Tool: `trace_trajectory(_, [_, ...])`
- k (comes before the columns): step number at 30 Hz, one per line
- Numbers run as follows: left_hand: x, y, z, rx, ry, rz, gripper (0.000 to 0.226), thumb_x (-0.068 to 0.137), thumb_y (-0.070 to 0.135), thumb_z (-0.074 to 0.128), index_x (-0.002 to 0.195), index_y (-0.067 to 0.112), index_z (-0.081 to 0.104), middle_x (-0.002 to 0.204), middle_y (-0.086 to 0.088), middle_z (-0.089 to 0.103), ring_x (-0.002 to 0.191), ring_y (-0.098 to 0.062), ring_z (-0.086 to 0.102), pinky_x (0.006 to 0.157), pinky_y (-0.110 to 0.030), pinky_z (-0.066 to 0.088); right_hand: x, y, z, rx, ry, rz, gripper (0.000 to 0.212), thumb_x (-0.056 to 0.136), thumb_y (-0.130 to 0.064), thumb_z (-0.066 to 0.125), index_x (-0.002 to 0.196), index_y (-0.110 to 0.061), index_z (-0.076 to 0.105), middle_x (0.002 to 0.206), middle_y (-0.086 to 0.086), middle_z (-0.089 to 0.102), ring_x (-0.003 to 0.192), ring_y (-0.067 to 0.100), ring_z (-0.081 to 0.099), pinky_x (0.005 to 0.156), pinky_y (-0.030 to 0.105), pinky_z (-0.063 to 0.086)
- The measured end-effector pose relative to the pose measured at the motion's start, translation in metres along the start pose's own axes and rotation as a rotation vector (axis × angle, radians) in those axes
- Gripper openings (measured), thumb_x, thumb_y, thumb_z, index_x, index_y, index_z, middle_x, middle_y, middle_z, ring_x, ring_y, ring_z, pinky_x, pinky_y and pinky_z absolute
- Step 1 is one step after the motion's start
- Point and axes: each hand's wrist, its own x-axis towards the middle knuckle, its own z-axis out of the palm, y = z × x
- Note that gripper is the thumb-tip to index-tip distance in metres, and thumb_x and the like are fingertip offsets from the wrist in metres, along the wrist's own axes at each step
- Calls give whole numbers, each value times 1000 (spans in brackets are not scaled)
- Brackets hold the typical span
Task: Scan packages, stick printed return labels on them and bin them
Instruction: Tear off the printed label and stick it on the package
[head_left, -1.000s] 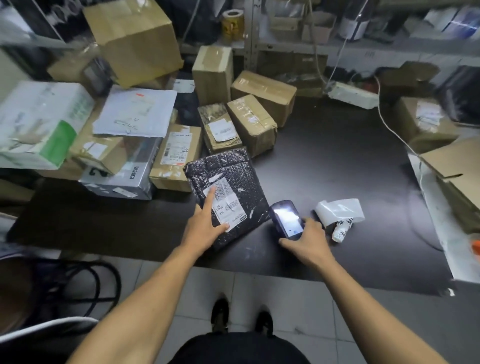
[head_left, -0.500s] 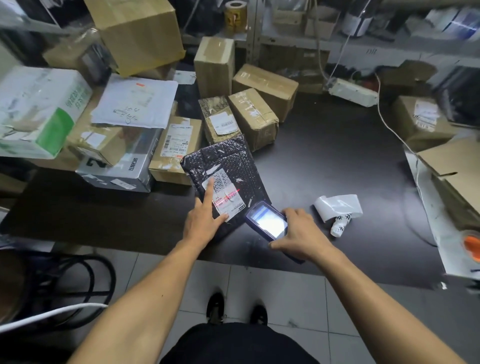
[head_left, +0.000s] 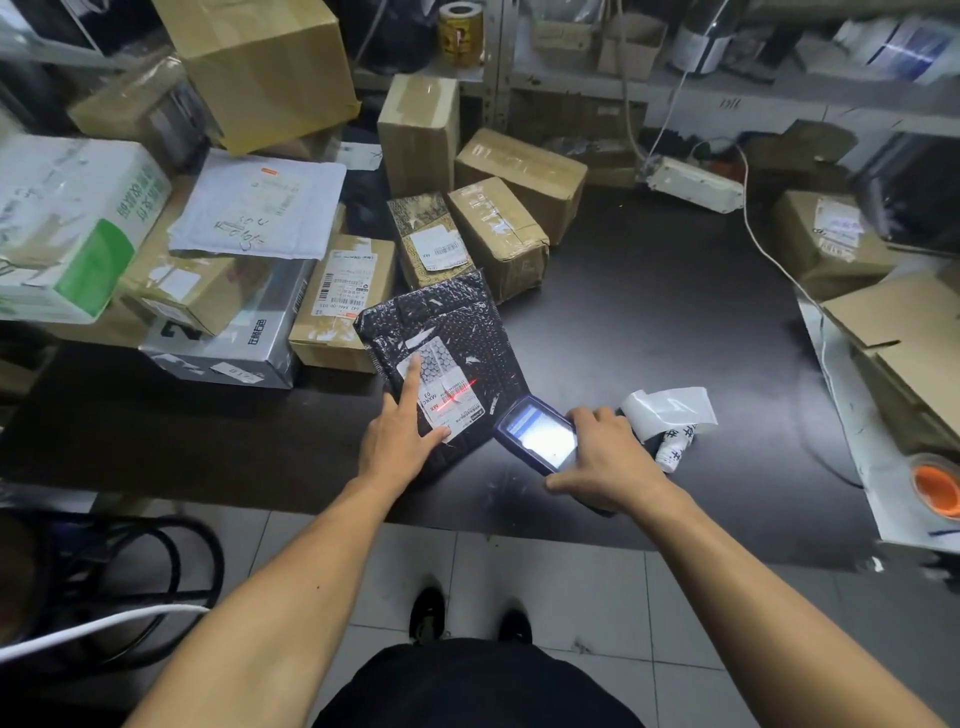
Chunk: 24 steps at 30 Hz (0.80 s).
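Left hand flat, fingers extended, pressing black bubble mailer onto dark surface, right hand grasping handheld scanner, red scan line on mailer label

Left hand pressed flat on black bubble-wrap mailer on dark table, index finger on its white shipping label. Right hand gripped dark handheld scanner; red line crossed label barcode.

Scanner body hidden under fingers
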Motion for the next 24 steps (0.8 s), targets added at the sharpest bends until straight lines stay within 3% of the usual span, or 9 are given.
trace_trajectory(10, [-2,1,-2,12,-4,6,105,88,43,71,155,41,-10,133,-23,48,110,-48,59,87,-48,49,-1,-3,-1,2,-22,-10,77,68,-42,78,132,-15,44,120,8,44,111,25,42,89,30,39])
trace_trajectory(20, [-3,0,3,38,-28,31,105,87,44,71,156,41,-8,137,-24,46,111,-48,58,90,-47,49,-5,0,2,-9,-30,18,71,68,-41,78,125,-13,47,105,3,37,109,26,44,83,29,38])
trace_trajectory(24, [-3,-1,6,28,-78,23,107,86,43,73,155,42,-9,149,-27,36,123,-48,52,98,-46,45,-3,6,7,68,5,53,74,69,-42,79,130,-15,46,114,5,45,113,25,45,87,29,39])
